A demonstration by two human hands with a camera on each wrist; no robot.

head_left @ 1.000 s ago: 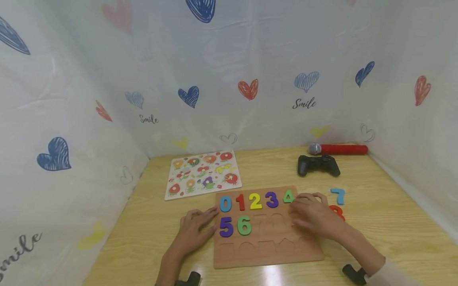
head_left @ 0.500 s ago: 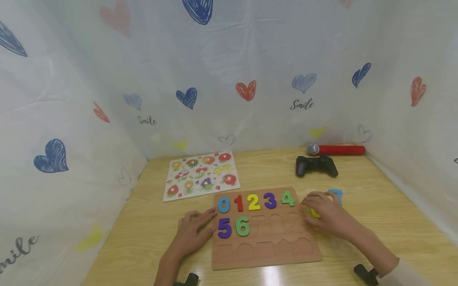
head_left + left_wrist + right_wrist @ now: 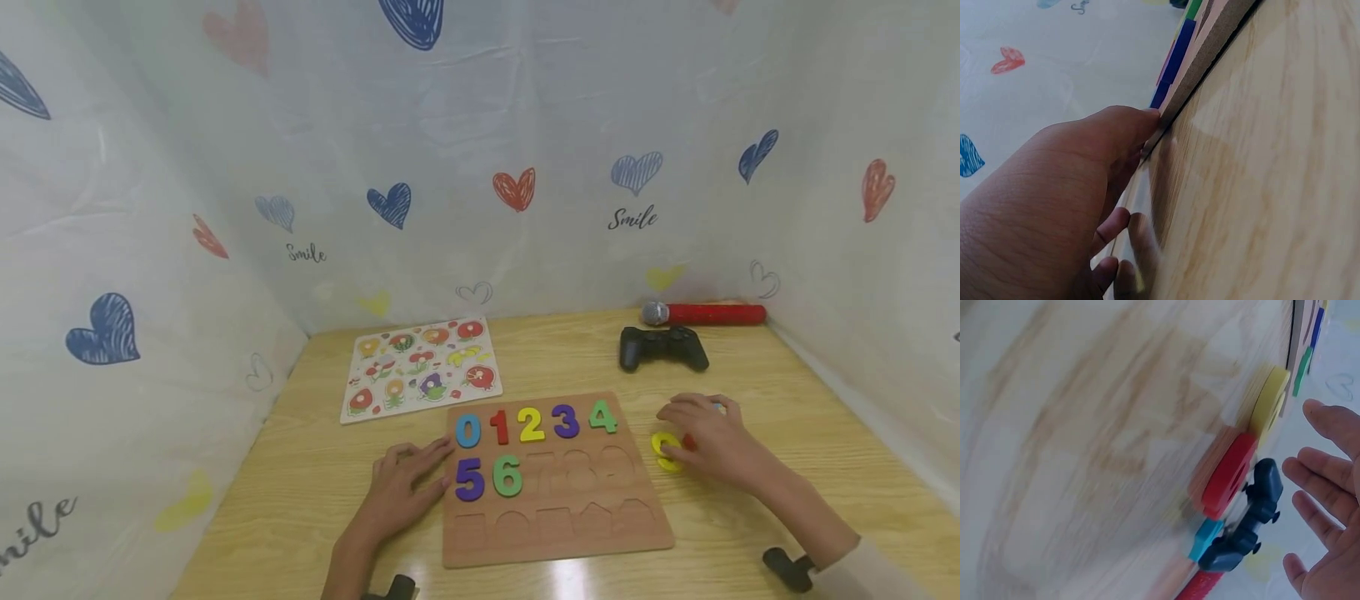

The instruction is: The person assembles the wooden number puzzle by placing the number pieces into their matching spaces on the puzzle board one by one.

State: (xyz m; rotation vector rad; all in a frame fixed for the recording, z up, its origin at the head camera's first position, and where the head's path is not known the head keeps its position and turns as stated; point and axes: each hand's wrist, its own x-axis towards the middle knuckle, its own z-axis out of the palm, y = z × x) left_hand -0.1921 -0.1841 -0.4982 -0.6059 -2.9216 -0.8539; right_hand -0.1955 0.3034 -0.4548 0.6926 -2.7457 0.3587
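A brown number board (image 3: 558, 533) lies on the table, with raised numerals 0 to 4 in its top row and a purple 5 (image 3: 470, 479) and green 6 (image 3: 507, 476) below. At its left edge rests my left hand (image 3: 401, 487), thumb and fingertips touching the side. My right hand (image 3: 708, 437) hovers over loose numerals right of the board, fingers spread and holding nothing. Beneath it are a yellow numeral (image 3: 1266, 406), apparently a 9, a red 8 (image 3: 1232, 475) and a blue 7 (image 3: 1205, 539). From the head, the hand mostly covers the red and blue ones.
A fruit picture board (image 3: 420, 367) lies at the back left. Toward the back right are a black game controller (image 3: 663, 348) and a red microphone (image 3: 705, 314). A heart-printed curtain (image 3: 450, 125) encloses the table (image 3: 300, 517).
My right hand has moved right, from the board's right edge to above the loose numerals, uncovering the yellow one and covering most of the blue 7. The left hand stays at the board's edge.
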